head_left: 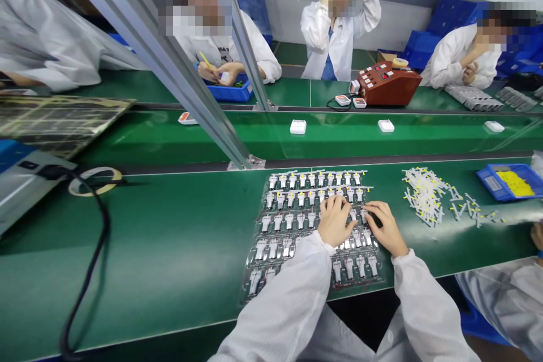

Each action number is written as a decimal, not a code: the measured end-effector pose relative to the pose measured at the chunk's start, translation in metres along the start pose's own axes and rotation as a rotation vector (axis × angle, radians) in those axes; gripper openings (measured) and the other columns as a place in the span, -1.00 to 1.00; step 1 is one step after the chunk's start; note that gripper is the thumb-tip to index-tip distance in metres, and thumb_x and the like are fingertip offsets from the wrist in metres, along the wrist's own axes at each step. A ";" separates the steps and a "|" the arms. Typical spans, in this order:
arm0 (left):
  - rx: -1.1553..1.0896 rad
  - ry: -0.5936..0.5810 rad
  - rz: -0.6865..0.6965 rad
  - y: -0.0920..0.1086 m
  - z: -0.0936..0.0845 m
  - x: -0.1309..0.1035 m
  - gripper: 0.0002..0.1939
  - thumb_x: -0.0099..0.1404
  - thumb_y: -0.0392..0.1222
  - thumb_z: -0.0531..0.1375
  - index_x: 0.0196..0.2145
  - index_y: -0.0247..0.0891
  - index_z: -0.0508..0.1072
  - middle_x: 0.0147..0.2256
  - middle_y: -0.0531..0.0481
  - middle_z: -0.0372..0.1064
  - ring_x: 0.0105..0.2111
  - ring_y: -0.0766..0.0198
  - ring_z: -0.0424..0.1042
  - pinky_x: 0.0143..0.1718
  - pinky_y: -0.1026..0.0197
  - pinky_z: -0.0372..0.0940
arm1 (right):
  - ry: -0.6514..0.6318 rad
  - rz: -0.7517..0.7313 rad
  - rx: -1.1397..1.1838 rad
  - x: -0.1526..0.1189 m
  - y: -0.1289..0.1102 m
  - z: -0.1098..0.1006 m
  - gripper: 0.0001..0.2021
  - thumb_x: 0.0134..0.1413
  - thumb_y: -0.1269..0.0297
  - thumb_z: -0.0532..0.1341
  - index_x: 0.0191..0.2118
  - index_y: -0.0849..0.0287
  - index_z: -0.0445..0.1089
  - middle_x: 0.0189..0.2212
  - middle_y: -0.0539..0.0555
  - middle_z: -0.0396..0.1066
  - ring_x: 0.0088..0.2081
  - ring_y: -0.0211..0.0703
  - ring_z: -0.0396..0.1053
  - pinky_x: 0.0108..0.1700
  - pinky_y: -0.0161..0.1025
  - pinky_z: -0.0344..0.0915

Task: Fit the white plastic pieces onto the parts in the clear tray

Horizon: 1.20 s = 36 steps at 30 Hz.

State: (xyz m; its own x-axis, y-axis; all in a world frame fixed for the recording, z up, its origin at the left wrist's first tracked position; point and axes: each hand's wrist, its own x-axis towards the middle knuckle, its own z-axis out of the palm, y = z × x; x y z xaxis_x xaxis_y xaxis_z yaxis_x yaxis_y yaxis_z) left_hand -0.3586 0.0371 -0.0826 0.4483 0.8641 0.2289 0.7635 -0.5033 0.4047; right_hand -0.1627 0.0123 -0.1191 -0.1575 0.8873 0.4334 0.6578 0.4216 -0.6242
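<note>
A clear plastic tray (250,260) lies on the green bench, holding rows of small white units with thin red wires. Thin white sticks with yellow ends lie across its two far rows. Over the right half of the tray, my left hand (335,223) rests with fingers stretched forward and thumb apart, hiding several units. My right hand (387,230) is at the tray's right edge, thumb and forefinger drawn around a spot beside a white unit (363,215); what they grip is too small to make out. Farther right is a loose pile of yellow-tipped white sticks (424,195).
A blue bin (487,184) of yellow pieces stands at the right. On the left are a tape roll (76,184), a black cable (104,226) and a grey device (25,186). A metal post (169,62) rises behind the bench. Co-workers sit across; another person's hand (538,235) is at the right edge.
</note>
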 end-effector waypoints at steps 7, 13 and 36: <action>0.116 0.000 0.033 0.010 -0.003 -0.004 -0.76 0.21 -0.08 0.24 -0.19 -0.21 0.42 0.02 -0.20 0.24 0.10 -0.12 0.10 0.07 -0.23 0.01 | 0.139 0.041 0.021 -0.001 -0.001 -0.005 -0.83 0.24 0.34 0.10 -0.12 0.11 0.40 -0.13 0.13 0.39 -0.04 -0.07 0.31 0.03 -0.02 0.27; 0.102 -0.014 0.031 0.007 0.000 -0.003 -0.79 0.21 -0.10 0.25 -0.22 -0.21 0.42 -0.01 -0.18 0.26 0.10 -0.10 0.10 0.09 -0.25 -0.04 | 0.436 0.094 -0.186 -0.006 0.031 -0.024 -0.84 0.24 0.33 0.07 -0.18 0.15 0.40 -0.23 0.15 0.41 -0.12 -0.04 0.32 0.00 0.03 0.25; -0.315 -0.043 -0.041 0.001 -0.001 0.004 -0.85 0.21 -0.20 0.25 -0.34 -0.16 0.30 -0.22 0.04 0.43 -0.04 0.15 0.32 0.16 -0.13 -0.15 | 0.541 0.387 -0.732 -0.023 0.063 -0.045 -0.82 0.17 0.24 0.12 -0.32 0.22 0.39 0.00 0.28 0.30 0.11 0.25 0.07 0.06 0.23 0.02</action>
State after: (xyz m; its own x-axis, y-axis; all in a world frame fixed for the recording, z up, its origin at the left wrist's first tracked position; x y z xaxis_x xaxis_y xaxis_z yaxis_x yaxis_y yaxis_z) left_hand -0.3566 0.0397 -0.0807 0.4441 0.8793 0.1719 0.6026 -0.4352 0.6689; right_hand -0.0845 0.0104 -0.1394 0.4025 0.6576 0.6368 0.9147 -0.2612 -0.3084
